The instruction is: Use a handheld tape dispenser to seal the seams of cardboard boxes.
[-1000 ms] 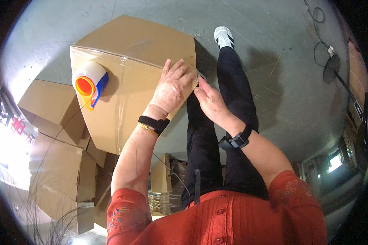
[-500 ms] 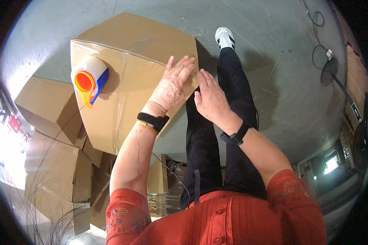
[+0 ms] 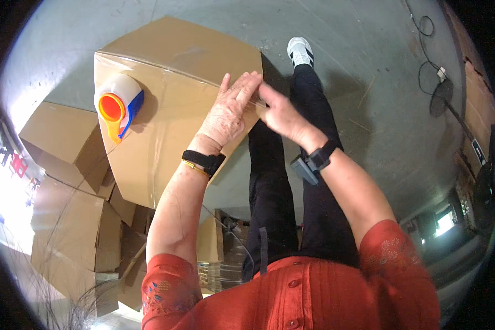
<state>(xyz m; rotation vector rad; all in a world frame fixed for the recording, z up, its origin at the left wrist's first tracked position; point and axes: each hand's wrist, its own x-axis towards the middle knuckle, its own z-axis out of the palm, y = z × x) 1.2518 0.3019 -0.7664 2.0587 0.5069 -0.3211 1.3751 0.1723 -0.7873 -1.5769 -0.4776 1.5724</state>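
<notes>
A large brown cardboard box [image 3: 165,126] stands in front of me, with clear tape along its top and seam. My left hand [image 3: 225,113] lies flat on its top near the right edge, fingers stretched and thumb apart. At that same edge, my right hand [image 3: 283,113] touches or nearly touches the left fingertips. Its fingers are bent, blurred and partly hidden, so whether they hold anything does not show. On the box's left side rests a tape dispenser [image 3: 136,107] with an orange hub, a blue side and a whitish roll.
More cardboard boxes [image 3: 66,220] are stacked at the left. My legs in black trousers [image 3: 319,104] stand along the box's right side, a white shoe [image 3: 300,51] at the far end. A dark round-based pole [image 3: 443,99] and a cable [image 3: 422,33] lie at the right.
My right hand has turned, its fingers bending from nearly straight toward the box edge, with the wrist lifting slightly. My left hand has barely shifted; the tape dispenser stays put.
</notes>
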